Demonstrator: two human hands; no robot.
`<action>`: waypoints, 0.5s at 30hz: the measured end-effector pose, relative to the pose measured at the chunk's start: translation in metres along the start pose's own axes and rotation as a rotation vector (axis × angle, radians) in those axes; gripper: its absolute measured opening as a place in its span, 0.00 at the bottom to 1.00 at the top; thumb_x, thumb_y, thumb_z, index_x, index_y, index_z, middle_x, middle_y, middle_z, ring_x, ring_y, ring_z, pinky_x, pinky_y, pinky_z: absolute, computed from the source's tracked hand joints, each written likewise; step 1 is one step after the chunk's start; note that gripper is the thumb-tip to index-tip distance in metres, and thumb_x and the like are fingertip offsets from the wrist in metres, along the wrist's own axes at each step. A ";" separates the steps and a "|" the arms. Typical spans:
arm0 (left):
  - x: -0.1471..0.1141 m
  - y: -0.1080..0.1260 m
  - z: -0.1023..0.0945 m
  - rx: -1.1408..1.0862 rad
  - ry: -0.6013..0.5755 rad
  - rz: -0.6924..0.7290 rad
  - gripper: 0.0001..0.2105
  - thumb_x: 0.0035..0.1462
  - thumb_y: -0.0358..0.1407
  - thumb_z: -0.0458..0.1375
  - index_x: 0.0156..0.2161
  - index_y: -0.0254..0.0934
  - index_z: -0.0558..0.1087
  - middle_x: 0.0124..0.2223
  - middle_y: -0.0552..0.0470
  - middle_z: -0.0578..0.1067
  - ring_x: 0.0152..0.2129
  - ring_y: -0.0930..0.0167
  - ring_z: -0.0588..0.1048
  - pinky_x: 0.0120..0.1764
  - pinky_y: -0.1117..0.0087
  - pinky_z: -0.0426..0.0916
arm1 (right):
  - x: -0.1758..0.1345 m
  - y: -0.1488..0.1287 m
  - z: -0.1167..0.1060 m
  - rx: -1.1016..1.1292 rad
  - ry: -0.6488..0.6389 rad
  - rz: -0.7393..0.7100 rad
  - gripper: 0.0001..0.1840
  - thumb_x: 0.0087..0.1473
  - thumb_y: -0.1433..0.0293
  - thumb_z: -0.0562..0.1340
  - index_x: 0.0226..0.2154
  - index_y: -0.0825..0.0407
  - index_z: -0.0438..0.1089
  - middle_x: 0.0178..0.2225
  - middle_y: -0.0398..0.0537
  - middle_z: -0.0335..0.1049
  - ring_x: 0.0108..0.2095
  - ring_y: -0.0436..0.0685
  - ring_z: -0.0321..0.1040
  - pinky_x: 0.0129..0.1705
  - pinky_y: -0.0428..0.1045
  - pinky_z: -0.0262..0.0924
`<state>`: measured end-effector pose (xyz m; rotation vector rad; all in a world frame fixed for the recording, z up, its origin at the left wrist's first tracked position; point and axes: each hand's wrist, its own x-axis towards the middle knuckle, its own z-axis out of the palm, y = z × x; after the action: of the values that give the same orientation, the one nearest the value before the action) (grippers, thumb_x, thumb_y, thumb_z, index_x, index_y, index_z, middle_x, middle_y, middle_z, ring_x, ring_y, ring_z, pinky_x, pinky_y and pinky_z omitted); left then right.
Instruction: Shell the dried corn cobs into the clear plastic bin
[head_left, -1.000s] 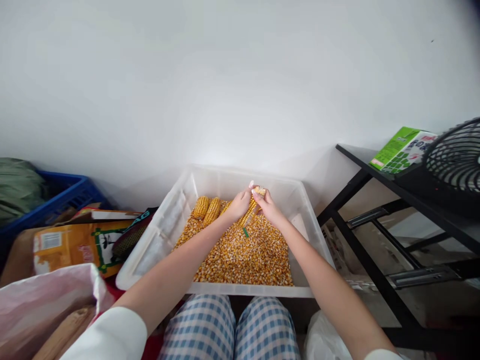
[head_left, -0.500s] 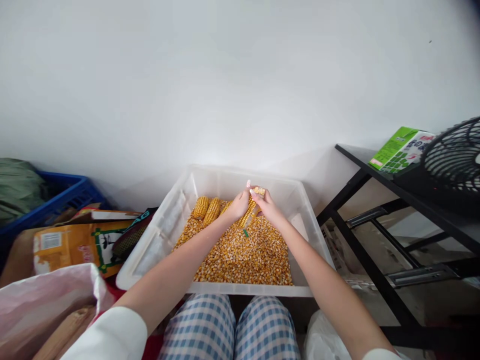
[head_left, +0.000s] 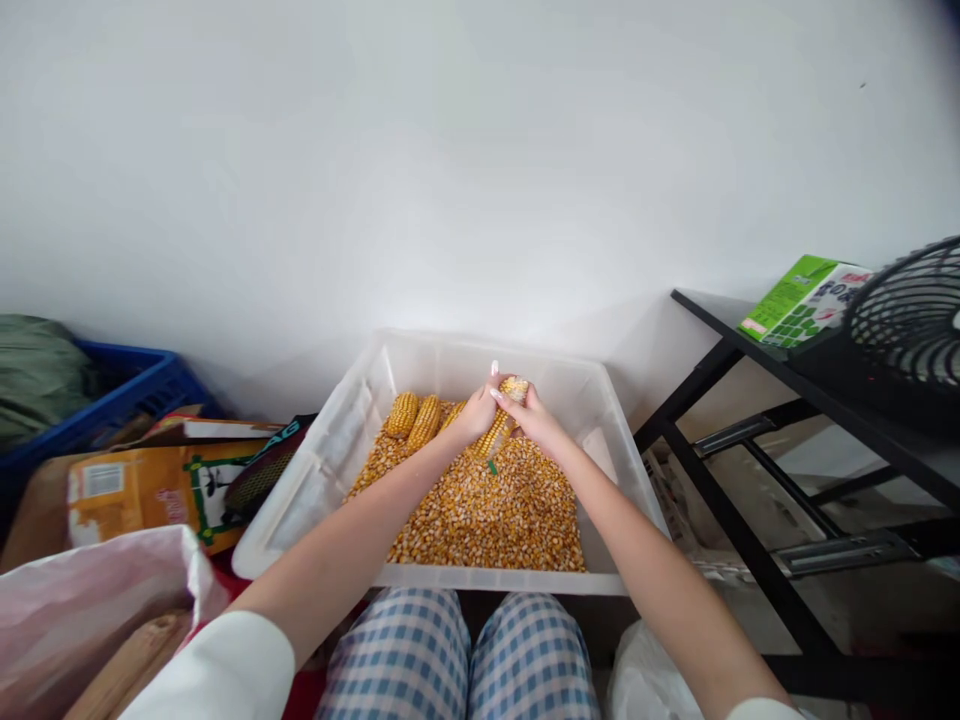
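Note:
Both hands grip one ear of corn (head_left: 492,438) over a clear plastic bin (head_left: 431,577). My left hand (head_left: 480,408) is closed around its left side, thumb up. Around the upper right side is my right hand (head_left: 531,412), its thumb pressed on the kernels. The ear slants, its pale end at the top and its lower end near the loose corn kernels (head_left: 487,525) that cover the bin's floor. Several whole ears of corn (head_left: 424,422) lie at the bin's back left, partly hidden by my left hand and forearm. A small green piece (head_left: 492,467) shows below the held ear.
On the left are a blue crate (head_left: 142,385), an orange package (head_left: 127,490) and a white bag (head_left: 187,560) with a brown object inside. A black metal frame (head_left: 720,375) stands at right, carrying a green box (head_left: 802,300) and a fan (head_left: 915,315). A white wall (head_left: 480,170) rises behind.
My right thumb and fingers have shifted slightly down and left along the ear. The ear's top end has turned a little, showing more yellow kernels. The bin has stayed put.

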<state>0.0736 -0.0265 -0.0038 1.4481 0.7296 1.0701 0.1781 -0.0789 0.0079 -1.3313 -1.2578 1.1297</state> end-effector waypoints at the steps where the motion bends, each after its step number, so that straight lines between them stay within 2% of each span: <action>1: 0.000 0.001 0.000 -0.014 -0.026 -0.008 0.26 0.56 0.51 0.38 0.42 0.35 0.71 0.37 0.48 0.75 0.38 0.67 0.71 0.45 0.66 0.61 | 0.000 0.000 -0.001 0.000 -0.032 -0.004 0.29 0.43 0.53 0.59 0.47 0.44 0.55 0.37 0.43 0.66 0.32 0.51 0.65 0.22 0.42 0.60; 3: 0.002 0.003 -0.003 -0.005 -0.073 -0.021 0.27 0.56 0.51 0.37 0.43 0.37 0.71 0.39 0.50 0.74 0.39 0.68 0.70 0.46 0.66 0.61 | 0.000 -0.002 -0.007 0.021 -0.101 -0.001 0.27 0.43 0.55 0.60 0.47 0.43 0.55 0.38 0.43 0.66 0.33 0.51 0.65 0.24 0.43 0.62; 9: 0.007 0.009 -0.009 -0.023 -0.050 -0.080 0.26 0.56 0.51 0.36 0.45 0.38 0.70 0.41 0.50 0.74 0.39 0.68 0.70 0.46 0.68 0.60 | 0.001 -0.010 -0.017 0.154 -0.226 0.013 0.24 0.46 0.56 0.57 0.47 0.42 0.58 0.42 0.44 0.66 0.35 0.52 0.66 0.28 0.48 0.66; 12: 0.005 0.009 -0.006 -0.047 -0.025 -0.077 0.26 0.56 0.51 0.37 0.45 0.37 0.69 0.40 0.50 0.74 0.38 0.68 0.70 0.45 0.67 0.61 | -0.001 -0.009 -0.008 0.141 -0.140 0.009 0.26 0.47 0.54 0.56 0.49 0.42 0.56 0.42 0.45 0.65 0.35 0.53 0.66 0.25 0.46 0.64; 15: 0.001 0.009 -0.002 -0.062 -0.001 -0.095 0.26 0.55 0.52 0.38 0.44 0.36 0.69 0.38 0.49 0.74 0.37 0.68 0.70 0.43 0.68 0.62 | -0.003 -0.007 0.001 0.095 -0.055 -0.041 0.31 0.44 0.55 0.60 0.50 0.42 0.53 0.42 0.45 0.65 0.36 0.53 0.66 0.24 0.44 0.63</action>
<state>0.0708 -0.0259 0.0053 1.3480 0.7512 1.0101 0.1765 -0.0815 0.0144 -1.2062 -1.2506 1.1893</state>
